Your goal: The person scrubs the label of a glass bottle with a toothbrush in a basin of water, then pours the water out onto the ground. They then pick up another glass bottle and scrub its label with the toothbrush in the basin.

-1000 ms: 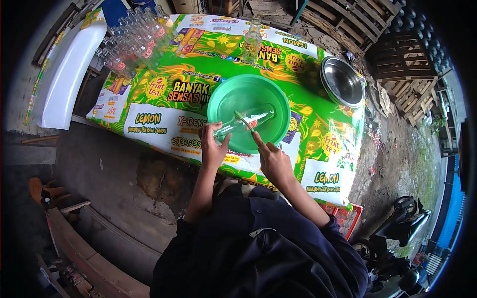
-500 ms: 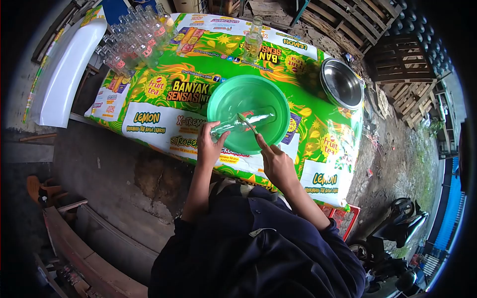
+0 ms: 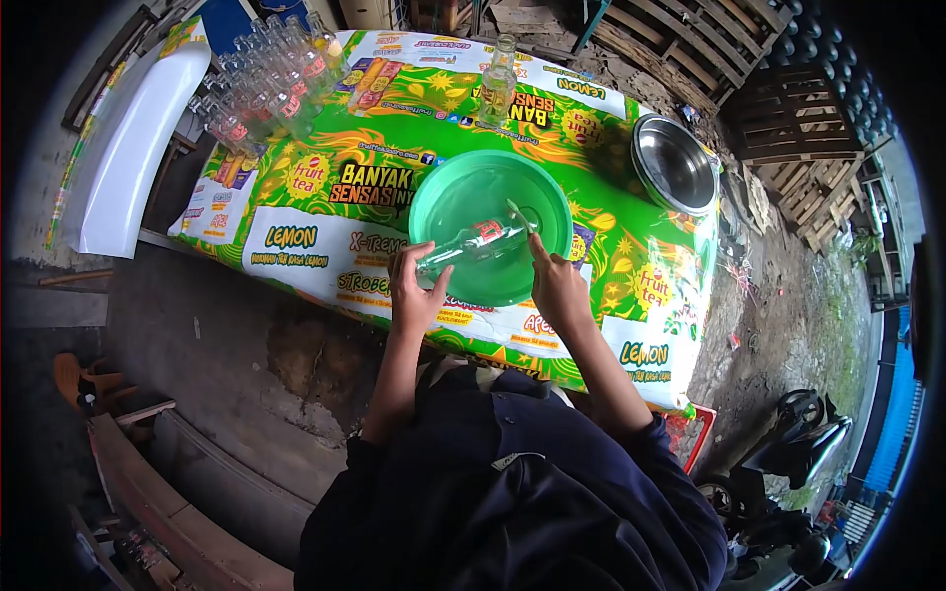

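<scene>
A clear glass bottle (image 3: 483, 236) with a red label lies slanted over the green basin (image 3: 430, 189). My left hand (image 3: 414, 281) is closed around its neck at the basin's near-left rim. My right hand (image 3: 558, 281) grips a slim toothbrush-like brush (image 3: 520, 215). Its head is by the bottle's base; whether it touches the glass, I cannot tell. Water seems to lie in the basin.
Many glass bottles (image 3: 266, 84) crowd the table's far left. Another bottle (image 3: 500, 79) stands upright behind the basin. To the right are stacked metal bowls (image 3: 676, 163). A printed green cover (image 3: 374, 231) drapes the table. Wooden pallets (image 3: 680, 49) lie beyond.
My right hand and the brush have moved right, from the bottle's middle to its base end. The bottle has turned, so its red label now faces up. My left hand keeps its hold.
</scene>
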Demonstrator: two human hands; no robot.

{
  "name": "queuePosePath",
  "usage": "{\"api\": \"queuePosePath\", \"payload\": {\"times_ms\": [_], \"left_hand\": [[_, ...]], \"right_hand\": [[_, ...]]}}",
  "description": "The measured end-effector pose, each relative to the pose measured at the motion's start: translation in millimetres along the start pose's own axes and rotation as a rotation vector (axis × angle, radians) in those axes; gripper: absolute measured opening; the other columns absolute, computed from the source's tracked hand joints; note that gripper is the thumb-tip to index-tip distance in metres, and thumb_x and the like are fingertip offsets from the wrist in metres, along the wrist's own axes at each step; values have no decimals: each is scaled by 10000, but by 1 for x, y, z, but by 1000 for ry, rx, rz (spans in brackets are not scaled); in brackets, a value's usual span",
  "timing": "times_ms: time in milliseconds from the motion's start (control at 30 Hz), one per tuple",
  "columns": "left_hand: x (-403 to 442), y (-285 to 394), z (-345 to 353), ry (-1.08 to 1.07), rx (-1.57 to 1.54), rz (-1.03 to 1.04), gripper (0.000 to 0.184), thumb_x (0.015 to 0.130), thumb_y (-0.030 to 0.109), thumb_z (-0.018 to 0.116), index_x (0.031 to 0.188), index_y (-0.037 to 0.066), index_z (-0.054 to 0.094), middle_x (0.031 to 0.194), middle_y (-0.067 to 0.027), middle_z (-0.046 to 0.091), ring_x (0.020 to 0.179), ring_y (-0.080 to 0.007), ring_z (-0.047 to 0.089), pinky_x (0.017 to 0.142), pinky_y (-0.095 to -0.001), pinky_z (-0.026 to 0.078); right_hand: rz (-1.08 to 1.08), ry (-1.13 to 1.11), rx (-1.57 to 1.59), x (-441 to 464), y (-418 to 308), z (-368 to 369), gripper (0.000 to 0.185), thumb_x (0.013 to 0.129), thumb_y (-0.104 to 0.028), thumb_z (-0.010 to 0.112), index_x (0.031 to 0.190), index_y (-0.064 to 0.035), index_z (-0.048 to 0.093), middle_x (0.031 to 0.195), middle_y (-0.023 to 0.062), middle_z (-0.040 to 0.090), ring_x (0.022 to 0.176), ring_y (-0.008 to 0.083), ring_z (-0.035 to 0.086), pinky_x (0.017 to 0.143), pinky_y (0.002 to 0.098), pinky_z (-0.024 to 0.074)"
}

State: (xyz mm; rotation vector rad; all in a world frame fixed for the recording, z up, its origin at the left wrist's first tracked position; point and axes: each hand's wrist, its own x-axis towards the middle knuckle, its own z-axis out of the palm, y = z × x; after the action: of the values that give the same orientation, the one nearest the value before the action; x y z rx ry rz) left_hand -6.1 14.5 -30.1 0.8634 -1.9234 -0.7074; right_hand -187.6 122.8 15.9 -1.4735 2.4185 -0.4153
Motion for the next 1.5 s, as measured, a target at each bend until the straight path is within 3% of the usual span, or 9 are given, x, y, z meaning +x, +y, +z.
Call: {"api": "queuePosePath", "payload": {"times_ms": [167, 367, 533, 733, 1000, 1133, 1233, 1367, 1500], "left_hand": [[-4, -7, 2, -57, -39, -171, 309, 768, 144, 673, 1000, 14, 517, 977, -145, 574, 922, -309, 536, 803, -385, 420], [-1, -6, 2, -24, -5, -33, 306, 736, 102, 689, 979, 23, 521, 980, -127, 587, 923, -302, 541, 803, -376, 422], [-1, -5, 3, -5, 13, 22, 293, 710, 50, 688, 955, 36, 527, 995, -115, 592, 923, -290, 543, 823, -371, 408], [1, -7, 3, -2, 28, 50, 289, 705, 44, 687, 946, 33, 527, 983, -103, 595, 940, -280, 536, 838, -364, 397], [0, -2, 2, -82, -77, -199, 319, 741, 90, 684, 1008, 19, 525, 980, -120, 590, 937, -312, 535, 835, -378, 400], [-1, -4, 1, -57, -24, -90, 315, 731, 86, 688, 993, 24, 525, 993, -122, 591, 939, -304, 541, 834, -377, 402], [0, -3, 1, -41, -4, -39, 296, 721, 69, 687, 964, 27, 524, 999, -119, 592, 939, -299, 542, 837, -376, 398], [1, 0, 0, -51, 3, 0, 281, 697, 40, 685, 922, 29, 516, 995, -112, 594, 930, -292, 542, 843, -372, 387], [1, 0, 1, -35, 37, 35, 282, 671, 15, 680, 894, 32, 509, 982, -105, 596, 931, -284, 534, 844, -368, 372]], "right_hand": [[4, 39, -65, 36, 22, 17, 527, 778, -32, 437, 1302, -82, 394, 723, 214, 559, 627, 360, 598, 562, 454, 490], [-143, -56, 140, -35, -28, -14, 462, 844, -95, 489, 1298, -140, 416, 817, 192, 590, 687, 387, 592, 584, 466, 474], [115, 4, 136, -12, 5, -5, 451, 850, -87, 478, 1293, -137, 411, 852, 218, 603, 691, 382, 597, 559, 465, 473], [-117, -32, 114, -40, -27, -4, 484, 848, -100, 489, 1315, -176, 391, 794, 193, 585, 646, 377, 586, 561, 462, 476], [37, -20, -19, 24, 4, 7, 389, 840, -98, 482, 1229, -95, 475, 821, 211, 596, 682, 375, 602, 563, 467, 474], [-135, 34, 185, -15, -18, -3, 429, 837, -92, 497, 1263, -119, 455, 811, 199, 598, 643, 387, 588, 568, 474, 469], [-134, -64, 143, -45, -24, -17, 471, 840, -87, 498, 1301, -131, 410, 813, 192, 597, 655, 380, 590, 559, 465, 472], [39, 87, 102, -15, 23, 7, 456, 851, -97, 489, 1299, -136, 416, 831, 201, 600, 667, 382, 591, 553, 467, 469], [-84, -1, 59, -27, -13, -1, 496, 847, -112, 499, 1325, -148, 373, 803, 187, 580, 650, 381, 588, 548, 462, 475]]}}
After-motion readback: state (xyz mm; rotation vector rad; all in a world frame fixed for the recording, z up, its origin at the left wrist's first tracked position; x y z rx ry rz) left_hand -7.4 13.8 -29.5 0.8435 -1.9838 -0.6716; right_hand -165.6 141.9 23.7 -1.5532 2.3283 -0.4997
